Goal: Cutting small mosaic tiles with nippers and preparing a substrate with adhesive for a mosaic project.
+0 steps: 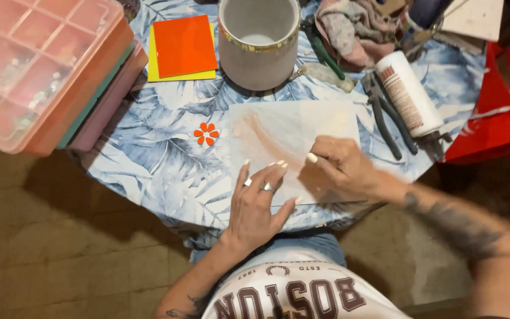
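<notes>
Leaf-patterned blue cloth covers the round table (pixel 149 153), and a pale rectangular sheet (pixel 293 133) lies at centre frame with its long axis running left to right. At its lower left edge the left hand (pixel 255 207) lies flat, fingers slightly spread and pressing the sheet down. At the lower right, the right hand (pixel 337 171) is curled on the sheet, fingers drawn together; whether they pinch anything cannot be told. A small orange flower (pixel 206 134) sits just left of the sheet, nearer the left hand. A grey pot (pixel 259 47) stands above.
</notes>
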